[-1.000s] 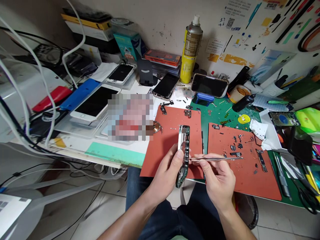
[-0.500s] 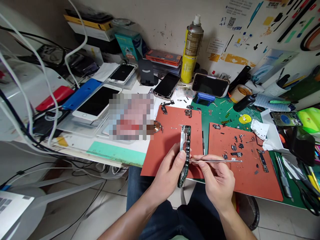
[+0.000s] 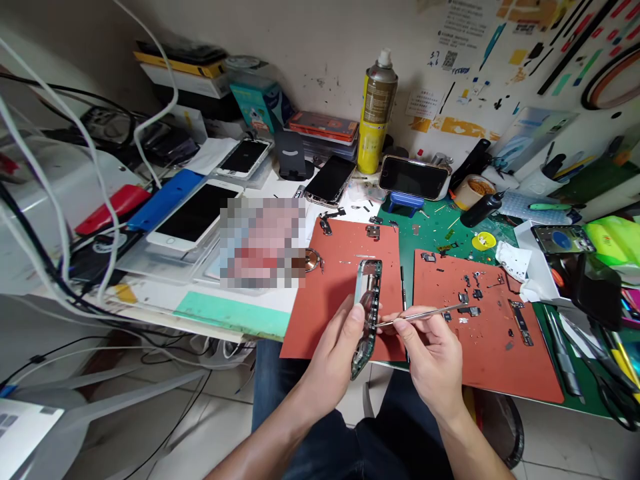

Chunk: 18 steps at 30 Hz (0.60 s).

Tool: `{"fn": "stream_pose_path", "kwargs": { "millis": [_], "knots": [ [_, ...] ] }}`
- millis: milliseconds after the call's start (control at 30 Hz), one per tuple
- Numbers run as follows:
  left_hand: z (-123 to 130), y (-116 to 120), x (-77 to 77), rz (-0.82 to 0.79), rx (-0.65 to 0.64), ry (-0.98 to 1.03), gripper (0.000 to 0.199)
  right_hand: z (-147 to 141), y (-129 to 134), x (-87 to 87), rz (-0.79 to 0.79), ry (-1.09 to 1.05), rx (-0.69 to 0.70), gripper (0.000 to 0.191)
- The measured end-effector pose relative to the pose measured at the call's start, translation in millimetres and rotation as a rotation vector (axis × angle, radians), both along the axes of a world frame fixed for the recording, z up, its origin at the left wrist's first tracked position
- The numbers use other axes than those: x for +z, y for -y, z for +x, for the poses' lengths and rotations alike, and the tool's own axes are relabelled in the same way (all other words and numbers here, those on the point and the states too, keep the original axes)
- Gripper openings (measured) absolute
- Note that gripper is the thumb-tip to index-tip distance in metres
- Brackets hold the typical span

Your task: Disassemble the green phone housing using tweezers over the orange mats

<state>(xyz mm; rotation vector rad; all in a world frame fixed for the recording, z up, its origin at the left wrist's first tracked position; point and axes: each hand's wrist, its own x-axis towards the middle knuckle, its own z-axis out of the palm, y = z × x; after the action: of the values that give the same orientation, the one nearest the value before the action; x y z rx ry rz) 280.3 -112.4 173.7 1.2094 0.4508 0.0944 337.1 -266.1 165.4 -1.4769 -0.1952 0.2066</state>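
Observation:
My left hand is closed around a phone frame, stripped of its screen and tilted on edge above the left red mat. Metal tweezers are pinched in my right hand. Their left tip meets the inner edge of the phone frame, while the other end points right and slightly upward. What the tip touches inside is too small to make out. Small phone parts lie scattered on the right red mat. Behind my right hand, a thin dark screwdriver lies between the mats.
A yellow spray can stands at the wall beside a propped-up phone. Several phones, including a white one, lie at the left. Scissors and a grey pen-like tool sit at the right edge. White cables hang at far left.
The phone frame has turned so more of its open inside shows. The tweezers' far end has swung upward and left, with the tip still at the frame. The camera view has shifted slightly.

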Motion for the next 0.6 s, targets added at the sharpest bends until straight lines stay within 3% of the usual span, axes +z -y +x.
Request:
{"fn": "stream_pose_path", "kwargs": {
  "millis": [300,600],
  "knots": [
    [-5,4,-11.1,-0.007,0.118,-0.061,0.058,1,-1,-0.7,-0.015,0.024,0.051,0.011],
    [0,7,-5.4,-0.06,0.136,-0.102,0.068,3,-1,2.6,0.004,0.009,0.081,0.011]
  ]
}}
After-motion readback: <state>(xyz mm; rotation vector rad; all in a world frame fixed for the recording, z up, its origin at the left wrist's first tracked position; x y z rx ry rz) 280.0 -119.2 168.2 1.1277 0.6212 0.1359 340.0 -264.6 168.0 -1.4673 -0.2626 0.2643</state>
